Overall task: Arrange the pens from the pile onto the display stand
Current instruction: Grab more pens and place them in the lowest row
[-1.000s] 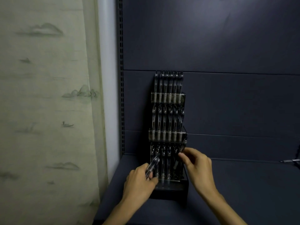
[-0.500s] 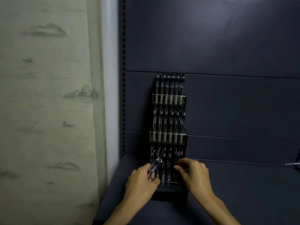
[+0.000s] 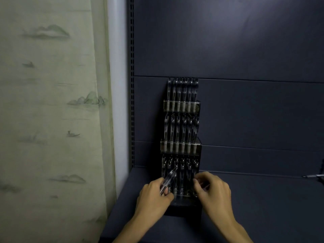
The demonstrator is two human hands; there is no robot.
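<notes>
Clear pen (image 3: 168, 181) in left hand (image 3: 155, 197) beside stand (image 3: 181, 148).

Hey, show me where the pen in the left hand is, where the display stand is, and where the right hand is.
pen (image 3: 168, 180): head view, on the middle of its clear barrel.
display stand (image 3: 181, 146): head view, on the middle tier's front rail.
right hand (image 3: 213, 191): head view, on the back of the hand.

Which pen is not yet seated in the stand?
The clear pen gripped by the left hand: it slants across the stand's bottom row, while the other pens stand upright in slots.
</notes>
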